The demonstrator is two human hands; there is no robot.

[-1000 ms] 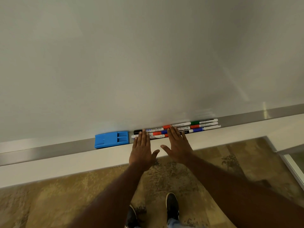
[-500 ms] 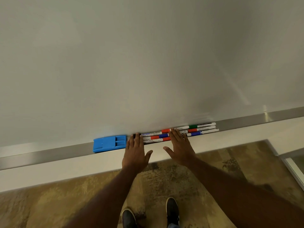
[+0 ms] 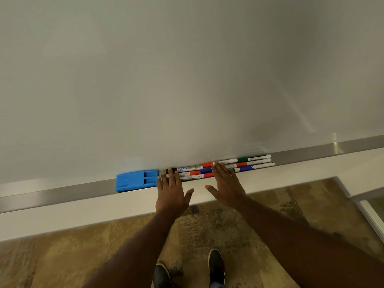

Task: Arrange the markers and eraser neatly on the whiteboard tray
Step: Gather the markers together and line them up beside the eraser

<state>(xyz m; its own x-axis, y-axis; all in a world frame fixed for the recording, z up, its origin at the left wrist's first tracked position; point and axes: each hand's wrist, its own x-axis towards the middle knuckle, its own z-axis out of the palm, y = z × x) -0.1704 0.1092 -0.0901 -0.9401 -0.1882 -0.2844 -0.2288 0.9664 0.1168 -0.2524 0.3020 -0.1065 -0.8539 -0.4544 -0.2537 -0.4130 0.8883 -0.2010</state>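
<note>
The markers (image 3: 220,168) lie bunched lengthwise in the metal whiteboard tray (image 3: 62,192), packed side by side in roughly three rows, with two end to end in each row. Their barrels are white, with black, orange-red, blue and green caps or bands; how many there are cannot be counted for sure under the hands. The left hand (image 3: 171,194) is flat and spread, palm down, its fingertips (image 3: 170,171) resting on the left end of the bunch over a black cap, the thumb splayed to the right; it grips nothing. The right hand (image 3: 226,187) is likewise flat and open, fingers laid across the middle of the bunch, thumb pointing left toward the other thumb; it too closes on nothing. The green-banded and blue-banded markers stretch on to the right past the right hand's fingers.

Just left of the left hand's little finger sits the blue eraser (image 3: 137,180), lying in the same tray, its near end close to the markers' left ends; whether it touches them cannot be told.

Above both hands rises the blank whiteboard (image 3: 187,80). Below the wrists a white ledge (image 3: 83,213) runs under the tray, then brownish patterned carpet (image 3: 62,256), where two dark shoes (image 3: 216,265) stand between the forearms.
</note>
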